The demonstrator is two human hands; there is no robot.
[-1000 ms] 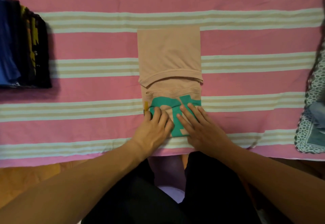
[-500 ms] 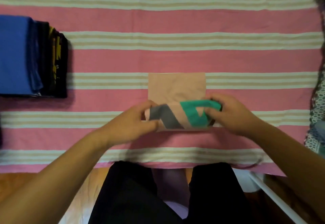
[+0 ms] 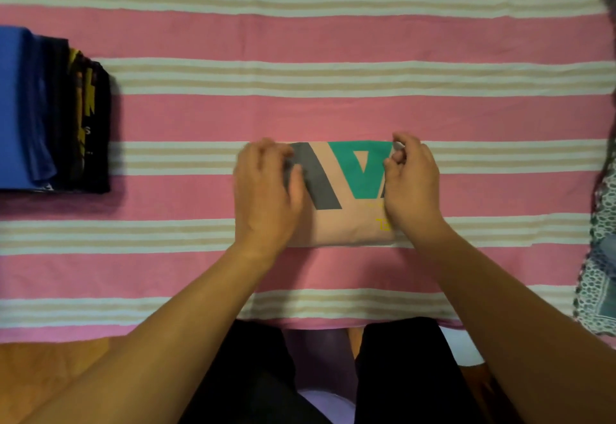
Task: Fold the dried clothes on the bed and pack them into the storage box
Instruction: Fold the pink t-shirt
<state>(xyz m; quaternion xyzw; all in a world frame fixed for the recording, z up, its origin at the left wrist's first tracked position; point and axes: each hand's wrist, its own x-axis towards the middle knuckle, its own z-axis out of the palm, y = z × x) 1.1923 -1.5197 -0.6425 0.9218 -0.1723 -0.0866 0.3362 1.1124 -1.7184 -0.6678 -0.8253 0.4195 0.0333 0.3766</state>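
Note:
A peach T-shirt (image 3: 346, 220) with a grey and a teal print lies folded into a compact rectangle on the pink striped bed sheet (image 3: 333, 117). My left hand (image 3: 266, 190) lies over its left end, thumb and curled fingers on the fabric's edge. At the shirt's right end, my right hand (image 3: 411, 183) pinches the far corner between thumb and fingertips. Both hands cover the shirt's side edges. No storage box is in view.
A stack of folded clothes (image 3: 50, 110), blue on top with black and yellow-printed pieces beside it, sits at the left edge. A blue-and-white patterned cloth (image 3: 600, 257) lies at the right edge. My dark-trousered legs (image 3: 266, 373) stand against the bed's near edge.
Both hands lifted the near part of the shirt and folded it away from me over the far part. The shirt is now a short rectangle with the print facing up.

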